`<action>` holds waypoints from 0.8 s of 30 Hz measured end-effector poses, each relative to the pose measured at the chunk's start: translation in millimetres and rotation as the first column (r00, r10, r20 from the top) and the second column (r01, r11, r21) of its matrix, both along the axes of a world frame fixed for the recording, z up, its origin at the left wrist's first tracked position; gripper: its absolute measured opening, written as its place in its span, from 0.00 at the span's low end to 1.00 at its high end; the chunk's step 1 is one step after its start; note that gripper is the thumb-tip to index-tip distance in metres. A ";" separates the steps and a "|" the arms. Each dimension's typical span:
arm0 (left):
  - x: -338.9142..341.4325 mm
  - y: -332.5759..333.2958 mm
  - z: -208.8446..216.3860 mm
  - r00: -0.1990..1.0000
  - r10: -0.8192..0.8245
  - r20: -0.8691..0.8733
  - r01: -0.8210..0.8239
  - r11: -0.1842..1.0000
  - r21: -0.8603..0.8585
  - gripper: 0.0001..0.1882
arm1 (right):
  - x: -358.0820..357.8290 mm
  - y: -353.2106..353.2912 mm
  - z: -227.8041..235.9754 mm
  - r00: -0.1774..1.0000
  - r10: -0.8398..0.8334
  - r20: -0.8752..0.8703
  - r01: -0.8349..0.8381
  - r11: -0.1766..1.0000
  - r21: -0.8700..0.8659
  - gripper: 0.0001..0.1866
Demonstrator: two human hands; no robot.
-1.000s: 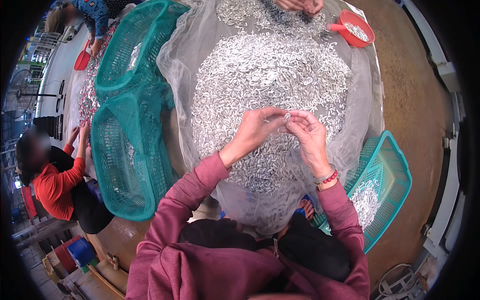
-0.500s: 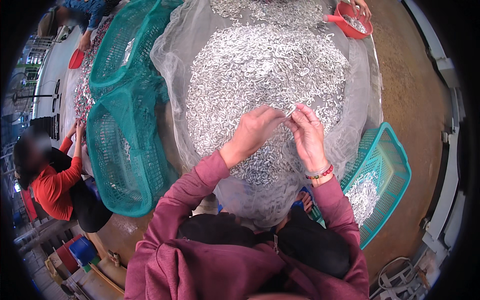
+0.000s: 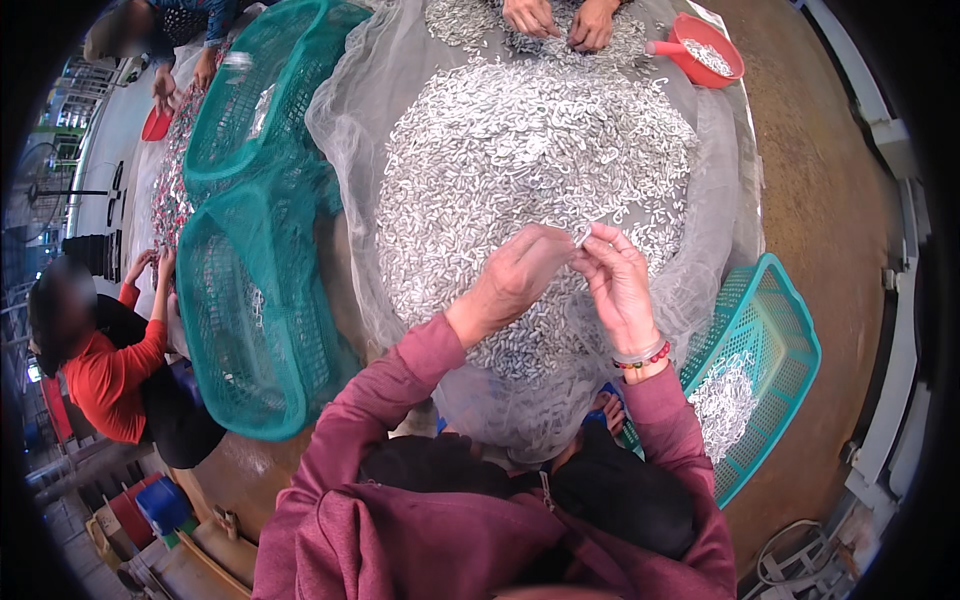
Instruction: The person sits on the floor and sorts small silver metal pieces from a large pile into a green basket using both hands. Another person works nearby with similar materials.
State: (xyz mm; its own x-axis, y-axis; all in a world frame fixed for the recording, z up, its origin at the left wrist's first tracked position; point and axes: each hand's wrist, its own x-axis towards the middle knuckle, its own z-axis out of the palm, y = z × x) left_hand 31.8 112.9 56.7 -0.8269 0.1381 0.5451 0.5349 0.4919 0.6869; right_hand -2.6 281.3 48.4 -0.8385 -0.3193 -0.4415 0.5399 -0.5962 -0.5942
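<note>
We hold our left hand (image 3: 515,275) and right hand (image 3: 620,285) close together above the big heap of small silver fish (image 3: 530,170). Between the fingertips of both hands there is one small silver fish (image 3: 582,236), and each grip is narrow and pinches it, a little above the heap. The heap lies on a grey net (image 3: 350,130) that covers the tabletop. A teal basket (image 3: 770,340) with some fish stands beside our right arm. A red scoop (image 3: 705,50) lies at the far side, near another person's hands (image 3: 560,18).
</note>
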 end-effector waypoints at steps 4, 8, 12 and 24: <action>7.0 -0.5 -3.4 0.978 -0.079 0.191 0.054 0.989 0.137 0.09 | -2.9 3.5 7.0 0.986 0.122 -0.110 -0.112 0.989 0.096 0.10; 10.2 3.0 -3.5 0.854 -0.211 0.475 -0.103 0.827 0.552 0.09 | -5.8 -2.8 11.7 0.940 0.118 -0.320 -0.051 0.976 0.210 0.15; 8.0 -1.1 1.5 0.835 -0.109 0.539 -0.191 0.862 0.470 0.07 | -2.7 -10.2 11.8 0.923 0.111 -0.367 0.018 0.944 0.331 0.17; -8.8 -1.6 20.8 0.989 0.096 0.116 -0.089 0.994 -0.061 0.10 | 10.4 -8.1 8.4 0.974 -0.035 -0.225 0.070 0.986 0.151 0.09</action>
State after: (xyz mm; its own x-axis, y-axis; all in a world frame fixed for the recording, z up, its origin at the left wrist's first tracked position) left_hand 23.0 111.3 77.5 -0.8961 0.0854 0.4356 0.4015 0.5745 0.7132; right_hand 7.8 273.2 56.9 -0.9346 -0.2138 -0.2843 0.3550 -0.5100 -0.7835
